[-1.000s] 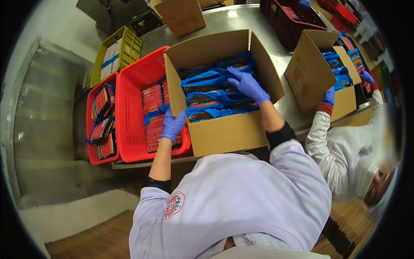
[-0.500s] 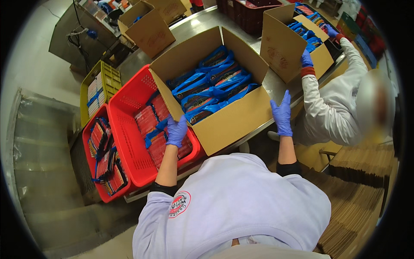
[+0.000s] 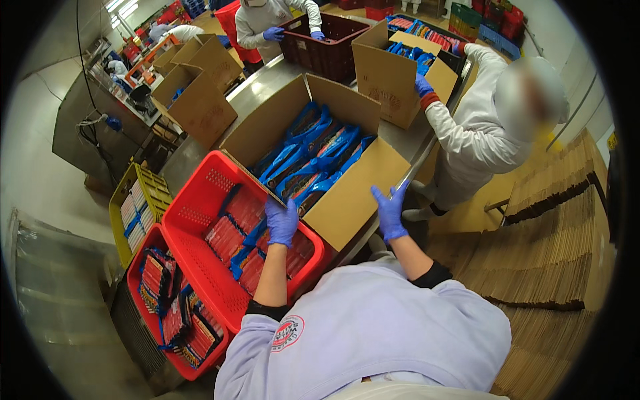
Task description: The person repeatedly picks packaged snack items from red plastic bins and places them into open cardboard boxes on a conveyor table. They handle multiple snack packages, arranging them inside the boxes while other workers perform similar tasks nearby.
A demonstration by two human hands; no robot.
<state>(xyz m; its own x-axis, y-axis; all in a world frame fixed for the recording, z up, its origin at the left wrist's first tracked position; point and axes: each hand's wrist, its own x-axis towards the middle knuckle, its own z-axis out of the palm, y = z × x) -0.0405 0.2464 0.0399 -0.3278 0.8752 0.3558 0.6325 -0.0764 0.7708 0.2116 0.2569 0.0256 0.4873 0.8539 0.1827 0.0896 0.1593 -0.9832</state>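
An open cardboard box stands on the metal table, its flaps raised or spread outward. Rows of blue plastic packs fill it. My left hand, in a blue-violet glove, grips the box's near left corner, where the left flap meets the front one; some fingertips are hidden. On the right, my gloved right hand is open beside the front flap's edge, thumb and fingers apart; whether it touches the cardboard I cannot tell. Under my left wrist lies a red crate with red packs in it.
Another red crate with packs and a yellow crate stand left. A co-worker at right handles another box. Another person reaches into a dark crate. Flat cardboard stacks stand at right.
The view has tilted up and shifted, showing more of the room and the person at the far crate. My right hand has come closer to the box's front flap; my left hand stays at its corner.
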